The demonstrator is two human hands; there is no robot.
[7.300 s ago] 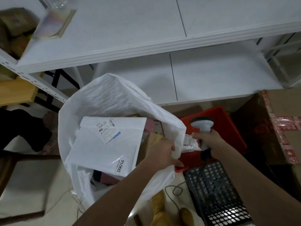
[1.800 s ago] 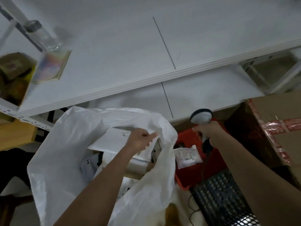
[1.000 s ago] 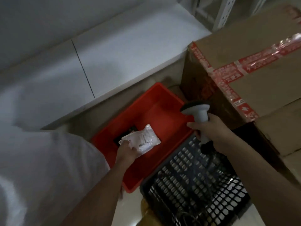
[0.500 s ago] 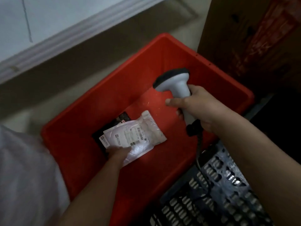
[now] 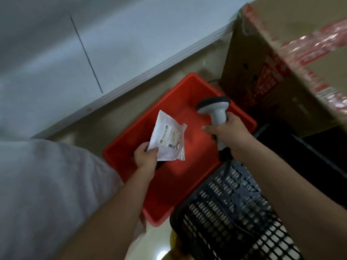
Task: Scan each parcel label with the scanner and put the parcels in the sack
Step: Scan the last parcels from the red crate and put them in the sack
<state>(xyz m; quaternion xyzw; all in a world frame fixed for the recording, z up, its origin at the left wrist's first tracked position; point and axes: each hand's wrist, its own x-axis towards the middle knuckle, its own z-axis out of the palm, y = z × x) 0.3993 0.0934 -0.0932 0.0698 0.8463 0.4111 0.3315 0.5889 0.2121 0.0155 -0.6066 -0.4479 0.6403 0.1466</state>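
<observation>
Whole frame soft with motion blur; label print on the parcel (image 5: 168,138) too small and smeared to read; its lower-left corner hidden under the left hand (image 5: 146,156); dark item under that hand mostly covered, cannot tell what it is; scanner (image 5: 216,114) grip hidden inside the right hand (image 5: 230,135), window faces away; sack (image 5: 47,194) cut off by left and bottom edges, mouth out of view; cardboard box (image 5: 293,59) cut off at right, tape print unreadable; black crate (image 5: 231,212) runs off the bottom edge.
</observation>
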